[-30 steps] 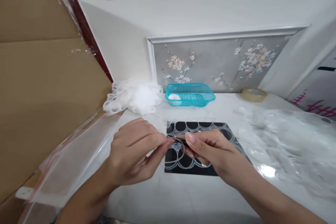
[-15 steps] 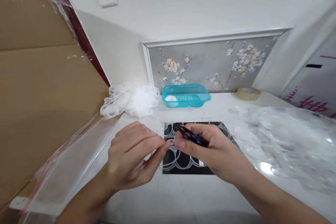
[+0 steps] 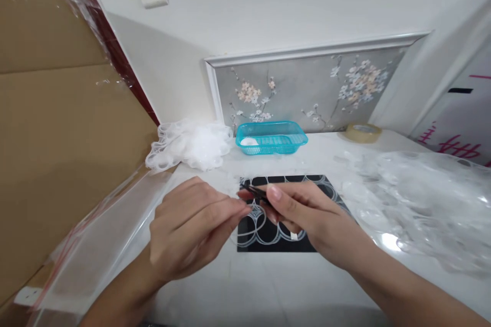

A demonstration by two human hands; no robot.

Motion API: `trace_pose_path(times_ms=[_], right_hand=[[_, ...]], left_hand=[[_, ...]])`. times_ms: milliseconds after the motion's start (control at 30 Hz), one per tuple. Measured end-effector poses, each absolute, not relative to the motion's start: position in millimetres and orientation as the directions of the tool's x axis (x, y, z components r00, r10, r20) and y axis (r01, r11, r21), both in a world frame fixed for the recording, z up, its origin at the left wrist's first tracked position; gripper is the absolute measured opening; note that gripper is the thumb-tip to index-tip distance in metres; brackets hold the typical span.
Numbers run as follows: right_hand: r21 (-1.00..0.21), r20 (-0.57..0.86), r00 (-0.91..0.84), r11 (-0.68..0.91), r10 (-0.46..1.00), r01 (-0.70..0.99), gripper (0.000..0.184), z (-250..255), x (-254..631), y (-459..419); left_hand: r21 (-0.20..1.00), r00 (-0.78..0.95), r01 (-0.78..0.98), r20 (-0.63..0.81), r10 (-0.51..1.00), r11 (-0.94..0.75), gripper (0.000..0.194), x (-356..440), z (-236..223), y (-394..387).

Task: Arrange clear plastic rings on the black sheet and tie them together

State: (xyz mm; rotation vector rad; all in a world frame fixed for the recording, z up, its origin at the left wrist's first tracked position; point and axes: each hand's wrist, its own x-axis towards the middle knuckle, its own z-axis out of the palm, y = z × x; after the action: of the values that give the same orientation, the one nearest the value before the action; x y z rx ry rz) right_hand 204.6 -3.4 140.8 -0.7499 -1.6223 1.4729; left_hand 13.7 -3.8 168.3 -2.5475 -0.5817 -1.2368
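Note:
My left hand point(image 3: 195, 227) is closed in a pinch on a thin white cord point(image 3: 264, 220), which curves in a loop below the fingertips. In my right hand point(image 3: 318, 217) is a pair of small dark snips point(image 3: 256, 192), gripped between thumb and fingers. Their tips point left and lie close to the left fingertips; whether the blades touch the cord I cannot tell. Under both hands lies a black mat point(image 3: 318, 180) with white ring patterns, partly covered by the right hand. A small white piece point(image 3: 293, 236) rests on the mat.
A blue plastic basket point(image 3: 293, 147) with a white roundish item stands by the wall. White looped cords point(image 3: 192, 145) are heaped left of it. Clear tape point(image 3: 362, 133) and clear plastic pieces point(image 3: 418, 204) lie right. A cardboard box point(image 3: 57, 138) and clear plastic bag point(image 3: 111, 235) border the left.
My right hand has turned the snips, with its thumb now on top of them and the tips nearer the left fingertips. The left hand keeps its pinch and has shifted slightly left.

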Motion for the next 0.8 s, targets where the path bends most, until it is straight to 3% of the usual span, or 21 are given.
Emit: trace_pose_path(times_ms=[800], right_hand=[[-0.989,0.149,-0.572,0.115,0.806,-0.096,0.047,138.3,205.1,-4.7]], left_hand=[[-0.105,0.594,0.497,0.765,0.249,-0.862,0.012,13.0,169.0,-4.6]])
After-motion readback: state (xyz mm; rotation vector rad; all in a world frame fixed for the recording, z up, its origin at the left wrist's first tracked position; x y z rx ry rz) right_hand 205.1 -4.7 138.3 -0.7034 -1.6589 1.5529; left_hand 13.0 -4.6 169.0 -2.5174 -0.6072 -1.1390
